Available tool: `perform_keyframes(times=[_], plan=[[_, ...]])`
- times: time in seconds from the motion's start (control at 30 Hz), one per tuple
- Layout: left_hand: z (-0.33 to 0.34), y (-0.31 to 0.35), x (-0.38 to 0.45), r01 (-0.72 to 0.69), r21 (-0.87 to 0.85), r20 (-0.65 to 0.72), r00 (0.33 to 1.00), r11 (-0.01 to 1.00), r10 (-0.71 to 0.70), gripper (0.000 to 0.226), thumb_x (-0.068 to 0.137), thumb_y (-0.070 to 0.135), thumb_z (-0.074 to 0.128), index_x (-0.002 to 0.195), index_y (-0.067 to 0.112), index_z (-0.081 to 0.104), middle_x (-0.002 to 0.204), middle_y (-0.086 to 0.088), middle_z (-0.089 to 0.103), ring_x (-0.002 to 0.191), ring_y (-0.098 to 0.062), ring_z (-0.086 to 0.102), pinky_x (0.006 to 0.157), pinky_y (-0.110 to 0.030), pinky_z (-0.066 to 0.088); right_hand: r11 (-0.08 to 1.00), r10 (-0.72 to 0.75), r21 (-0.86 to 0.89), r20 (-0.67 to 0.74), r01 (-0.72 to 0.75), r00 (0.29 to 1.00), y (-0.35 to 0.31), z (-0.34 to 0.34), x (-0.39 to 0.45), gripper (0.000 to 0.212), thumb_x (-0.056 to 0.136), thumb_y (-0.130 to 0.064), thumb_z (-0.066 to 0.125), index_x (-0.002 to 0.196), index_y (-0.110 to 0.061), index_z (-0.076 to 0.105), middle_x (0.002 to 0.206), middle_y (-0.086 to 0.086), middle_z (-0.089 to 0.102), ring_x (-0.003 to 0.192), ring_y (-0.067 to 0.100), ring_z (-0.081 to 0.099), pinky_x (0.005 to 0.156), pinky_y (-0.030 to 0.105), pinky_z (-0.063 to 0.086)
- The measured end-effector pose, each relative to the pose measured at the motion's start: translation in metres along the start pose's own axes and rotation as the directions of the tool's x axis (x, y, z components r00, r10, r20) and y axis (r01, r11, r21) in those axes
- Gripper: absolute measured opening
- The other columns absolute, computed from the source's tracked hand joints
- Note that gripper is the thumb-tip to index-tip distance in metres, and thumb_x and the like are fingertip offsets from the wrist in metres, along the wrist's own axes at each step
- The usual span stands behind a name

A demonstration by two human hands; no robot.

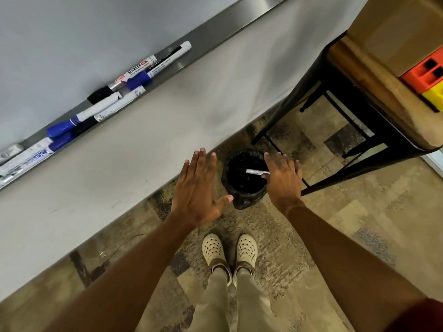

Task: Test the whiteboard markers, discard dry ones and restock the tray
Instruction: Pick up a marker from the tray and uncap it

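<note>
While hands [239,185] spread, tray [187,61] pens [134,73] read "MARKER", "DOLLAR"-ish, rest illegible.

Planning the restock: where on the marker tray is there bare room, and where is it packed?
Bare steel runs along the metal whiteboard tray beyond the white-barrelled black-tipped marker, towards its upper-right end. From that marker down to the blue-capped markers and the lower-left edge, pens overlap: crowded. Both hands, left hand and right hand, hover open over the black-lined bin.

Blue-capped markers [62,130], black bin [244,180], cream clogs [213,248], mottled beige floor [335,224]
</note>
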State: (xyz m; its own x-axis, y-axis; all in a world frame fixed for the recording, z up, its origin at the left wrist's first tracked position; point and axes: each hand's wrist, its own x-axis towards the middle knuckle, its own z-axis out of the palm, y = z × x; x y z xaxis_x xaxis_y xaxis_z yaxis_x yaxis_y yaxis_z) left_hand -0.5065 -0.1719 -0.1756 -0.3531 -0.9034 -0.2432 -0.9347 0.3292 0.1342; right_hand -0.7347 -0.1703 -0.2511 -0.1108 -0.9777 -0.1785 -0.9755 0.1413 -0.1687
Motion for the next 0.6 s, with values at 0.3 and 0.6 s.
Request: perform_keyframes(times=[0.3, 0.6], plan=[[-0.017, -0.003, -0.006, 0.019, -0.012, -0.005, 1.0, 1.0, -0.019, 0.102, 0.079, 0.075, 0.037, 0.151, 0.014, -0.001, 0.157, -0.015, -0.004, 0.145, -0.026, -0.007, 0.118, -0.044, 0.006, 1.0, -0.027, 0.01, -0.038, 0.027, 0.999, 0.0, -0.028, -0.002, 0.048, 0.093, -0.025, 0.057, 0.139, -0.02, 0.044, 0.139, 0.015, 0.049, 0.133, 0.031, 0.039, 0.107, 0.054, 0.03], [-0.059, 0.0, -0.03, 0.076, 0.003, -0.055, 0.996, 0.997, -0.075, 0.1, 0.08, 0.072, 0.037, 0.15, 0.016, -0.008, 0.157, -0.015, -0.01, 0.144, -0.027, -0.012, 0.118, -0.045, 0.005, 0.99, -0.126, 0.045, -0.141, 0.133, 0.982, -0.038, -0.084, -0.014, 0.052, 0.09, -0.033, 0.061, 0.136, -0.012, 0.049, 0.135, 0.017, 0.053, 0.124, 0.034, 0.048, 0.1, 0.049, 0.036]])
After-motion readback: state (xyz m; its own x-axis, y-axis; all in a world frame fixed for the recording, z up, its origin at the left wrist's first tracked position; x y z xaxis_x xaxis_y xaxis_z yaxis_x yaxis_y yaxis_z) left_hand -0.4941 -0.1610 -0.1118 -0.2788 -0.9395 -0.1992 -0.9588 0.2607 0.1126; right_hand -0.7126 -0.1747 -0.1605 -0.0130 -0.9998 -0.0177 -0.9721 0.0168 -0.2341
